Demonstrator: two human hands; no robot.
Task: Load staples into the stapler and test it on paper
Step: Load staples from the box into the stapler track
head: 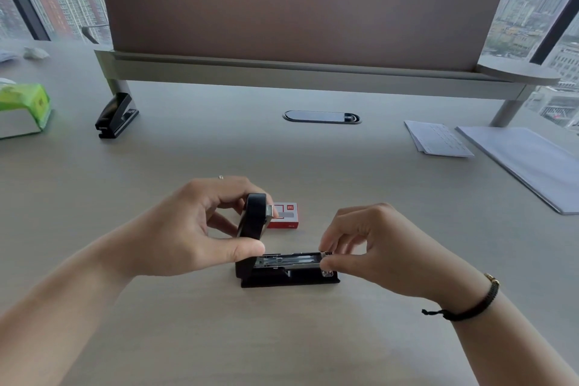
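A black stapler [283, 274] lies on the desk with its top arm [254, 216] swung up and its metal staple channel exposed. My left hand [200, 226] grips the raised arm between thumb and fingers. My right hand [372, 244] pinches at the front end of the channel, fingertips together on something small that I cannot make out. Just behind the stapler sits a small red and white staple box [286, 216], partly hidden by the raised arm. Sheets of white paper [437, 138] lie far right.
A larger paper stack [529, 163] lies at the right edge. A black hole punch [116, 116] and a green tissue box [23, 110] stand at the left. A brown divider panel [297, 9] on a shelf runs across the back, with a cable grommet [321, 117] in front.
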